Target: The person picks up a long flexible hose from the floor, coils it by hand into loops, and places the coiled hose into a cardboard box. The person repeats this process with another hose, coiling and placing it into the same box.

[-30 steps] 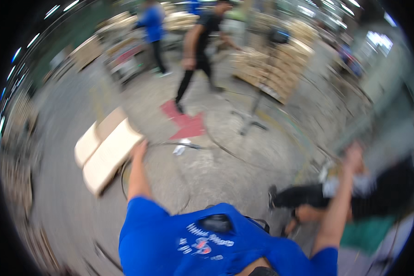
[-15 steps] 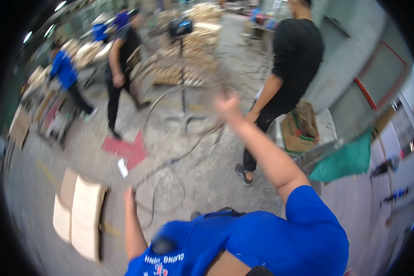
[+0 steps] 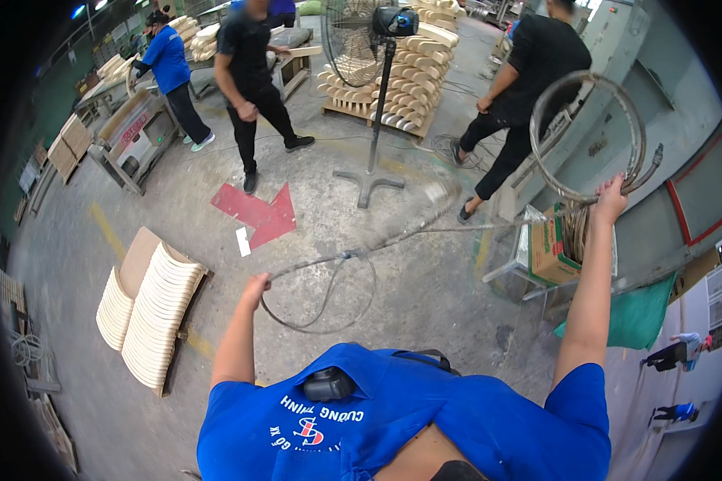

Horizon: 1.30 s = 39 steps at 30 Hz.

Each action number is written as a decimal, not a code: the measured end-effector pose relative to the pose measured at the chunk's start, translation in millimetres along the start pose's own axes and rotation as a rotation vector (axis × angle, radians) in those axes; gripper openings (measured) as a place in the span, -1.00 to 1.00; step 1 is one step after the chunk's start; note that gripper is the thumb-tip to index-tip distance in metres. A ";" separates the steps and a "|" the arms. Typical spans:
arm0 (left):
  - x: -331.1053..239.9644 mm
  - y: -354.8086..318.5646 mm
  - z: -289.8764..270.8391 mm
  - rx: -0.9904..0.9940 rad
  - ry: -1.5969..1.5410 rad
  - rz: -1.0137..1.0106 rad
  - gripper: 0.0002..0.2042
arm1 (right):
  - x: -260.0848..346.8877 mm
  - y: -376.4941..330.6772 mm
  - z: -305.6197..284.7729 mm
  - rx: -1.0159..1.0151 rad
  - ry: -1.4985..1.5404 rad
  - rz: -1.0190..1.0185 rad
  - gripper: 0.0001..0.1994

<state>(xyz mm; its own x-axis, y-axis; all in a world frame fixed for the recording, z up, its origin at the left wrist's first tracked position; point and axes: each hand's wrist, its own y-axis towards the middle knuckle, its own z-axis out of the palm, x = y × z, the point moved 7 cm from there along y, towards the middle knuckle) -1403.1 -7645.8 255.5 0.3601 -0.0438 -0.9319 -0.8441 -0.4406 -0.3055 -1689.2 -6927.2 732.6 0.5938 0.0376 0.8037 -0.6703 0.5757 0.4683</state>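
Observation:
My right hand [image 3: 610, 200] is raised out to the right, its fingers closed around a dark hose [image 3: 640, 140]. A round loop of the hose stands up above that hand, and a short end with a metal fitting [image 3: 658, 154] pokes out beside it. From there the hose runs left across the front of me to my left hand [image 3: 256, 289], which is closed on it low at the left. A thinner loop of hose [image 3: 329, 330] hangs just right of my left hand, over the concrete floor.
A pedestal fan [image 3: 371, 164] stands ahead, before pallets of curved wooden pieces [image 3: 417, 76]. One person in black [image 3: 257, 60] walks at left; another [image 3: 541, 60] is at right. Slatted wooden pieces [image 3: 159, 309] lie at left. A cardboard box [image 3: 552, 248] sits on a stand at right.
My right arm has swung outward to the right, and the hose loop now shows above that hand. The person at right has stepped away from my arm. My view has shifted.

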 end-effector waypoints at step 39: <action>-397.5 41.6 249.6 0.840 -0.509 0.062 -0.69 | -120.3 -179.7 -50.5 0.379 -0.725 0.302 -0.66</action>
<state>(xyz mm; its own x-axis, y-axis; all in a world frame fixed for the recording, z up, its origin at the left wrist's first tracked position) -1680.5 -7422.9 564.4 0.2581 0.4325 -0.8639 -0.9345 0.3387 -0.1096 -1617.7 -6994.0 533.3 0.0237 -0.4583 0.8885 -0.9330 0.3092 0.1844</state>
